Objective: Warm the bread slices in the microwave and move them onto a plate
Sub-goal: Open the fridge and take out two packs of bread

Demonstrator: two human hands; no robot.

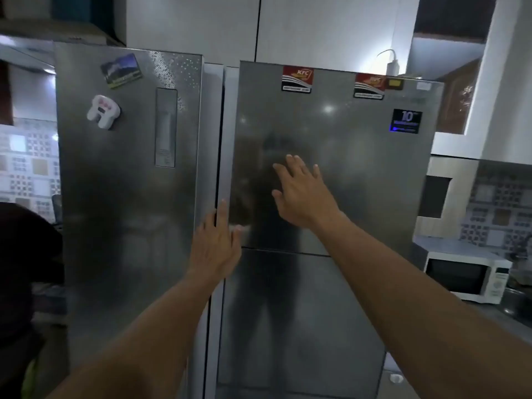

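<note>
Dim kitchen with patterned wall tiles [26, 156]. The left brushed-steel fridge door [129, 197] carries two magnets [103, 111]. The left hand [216, 249], fingers straight, is at the door gap. The right hand [302, 194] lies flat and released on the right steel fridge door [359, 168], which bears two red stickers [297, 79]. One white microwave [466, 276] sits far right on a grey counter [489, 315].

Grey kitchen counter [486, 313] noted at far right, dimly lit. Carries white boxy microwave oven [466, 276], upright, dark glass door closed. Just right of it, round dark metal vessel [515, 303], details unclear.
</note>
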